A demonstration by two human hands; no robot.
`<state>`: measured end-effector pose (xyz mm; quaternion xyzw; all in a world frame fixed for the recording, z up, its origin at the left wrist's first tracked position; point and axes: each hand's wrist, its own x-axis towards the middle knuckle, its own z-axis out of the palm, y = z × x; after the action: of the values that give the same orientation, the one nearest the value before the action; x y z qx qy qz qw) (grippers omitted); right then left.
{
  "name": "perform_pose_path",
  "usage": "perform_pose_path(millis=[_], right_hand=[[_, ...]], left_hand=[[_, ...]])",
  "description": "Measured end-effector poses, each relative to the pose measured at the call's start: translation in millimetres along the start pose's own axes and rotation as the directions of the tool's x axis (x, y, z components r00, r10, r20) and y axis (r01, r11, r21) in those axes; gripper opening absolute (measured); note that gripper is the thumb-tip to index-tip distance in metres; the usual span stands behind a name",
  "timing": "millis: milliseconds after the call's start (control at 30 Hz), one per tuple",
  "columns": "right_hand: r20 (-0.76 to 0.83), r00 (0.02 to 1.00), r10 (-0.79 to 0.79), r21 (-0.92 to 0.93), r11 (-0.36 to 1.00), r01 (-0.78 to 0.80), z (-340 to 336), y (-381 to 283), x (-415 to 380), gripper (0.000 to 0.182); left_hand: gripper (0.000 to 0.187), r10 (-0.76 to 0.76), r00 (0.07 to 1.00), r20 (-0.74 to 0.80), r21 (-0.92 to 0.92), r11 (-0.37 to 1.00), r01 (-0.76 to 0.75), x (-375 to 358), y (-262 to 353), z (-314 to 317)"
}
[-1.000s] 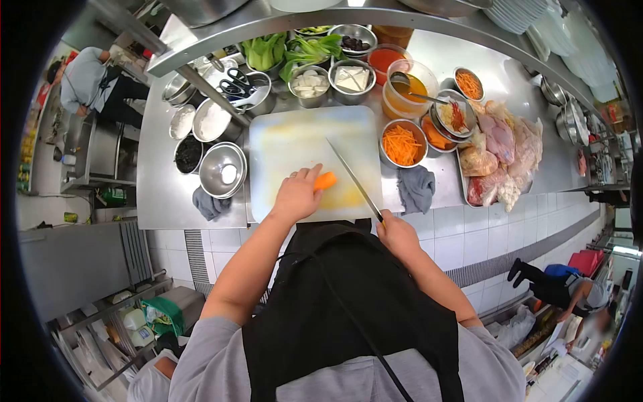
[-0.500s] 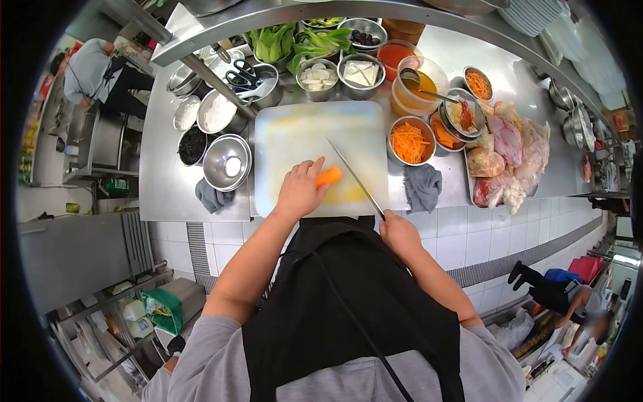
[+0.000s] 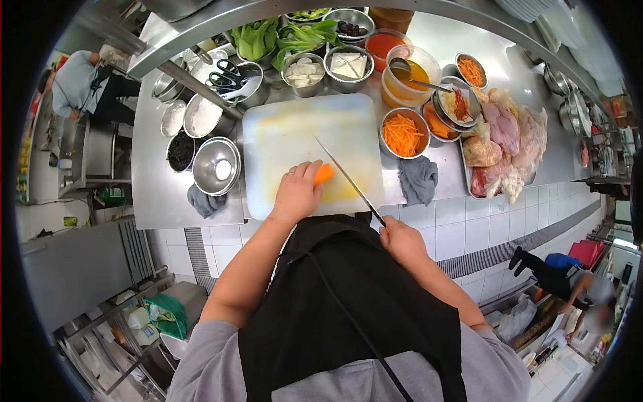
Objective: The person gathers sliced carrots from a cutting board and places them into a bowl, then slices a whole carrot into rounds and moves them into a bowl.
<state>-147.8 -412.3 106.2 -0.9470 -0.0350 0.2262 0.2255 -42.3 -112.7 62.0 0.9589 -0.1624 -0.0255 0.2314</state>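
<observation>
My left hand (image 3: 297,193) rests on the white cutting board (image 3: 288,127), fingers closed on an orange carrot piece (image 3: 324,175) that pokes out on the right side. Most of the piece is under my fingers. In my right hand (image 3: 404,240), at the board's near right corner, is the handle of a long kitchen knife (image 3: 348,177). Its blade slants up and left over the board, right of the carrot and apart from it. Yellow-orange stains mark the board's surface.
Right of the board stand a bowl of shredded carrot (image 3: 404,134), a grey cloth (image 3: 418,179) and a tray of raw meat (image 3: 501,144). Stacked steel bowls (image 3: 216,166) are at left. Behind are a bowl of white blocks (image 3: 348,65) and leafy greens (image 3: 255,39). A metal shelf edge (image 3: 321,10) crosses overhead.
The whole view has shifted, so the board and bowls sit slightly further left and higher. Less of the carrot shows beside my left fingers. Both hands keep their hold.
</observation>
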Motion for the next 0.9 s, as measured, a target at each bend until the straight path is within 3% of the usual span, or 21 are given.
perform_pose_path(millis=[233, 400, 533, 900], right_hand=[[0.059, 0.997, 0.048, 0.006, 0.999, -0.048, -7.7, -9.7, -17.2, 0.022], [0.061, 0.996, 0.069, -0.006, 0.998, -0.068, -2.8, -9.9, -28.8, 0.022], [0.041, 0.996, 0.073, -0.001, 0.997, -0.073, -6.2, -11.8, -33.6, 0.021], [0.054, 0.996, 0.075, 0.014, 0.997, -0.076, -8.0, -24.5, -41.8, 0.02]], left_hand=[[0.048, -0.02, 0.988, 0.152, -0.064, 0.998, 0.03, 10.4, -3.9, 6.4], [0.049, -0.005, 0.994, 0.108, -0.134, 0.991, 0.019, 9.6, -6.2, 8.1], [0.049, -0.053, 0.99, 0.13, -0.087, 0.994, 0.065, 9.3, -1.7, -4.3], [0.047, 0.042, 0.991, 0.129, -0.096, 0.995, -0.03, 5.7, -10.0, 3.1]])
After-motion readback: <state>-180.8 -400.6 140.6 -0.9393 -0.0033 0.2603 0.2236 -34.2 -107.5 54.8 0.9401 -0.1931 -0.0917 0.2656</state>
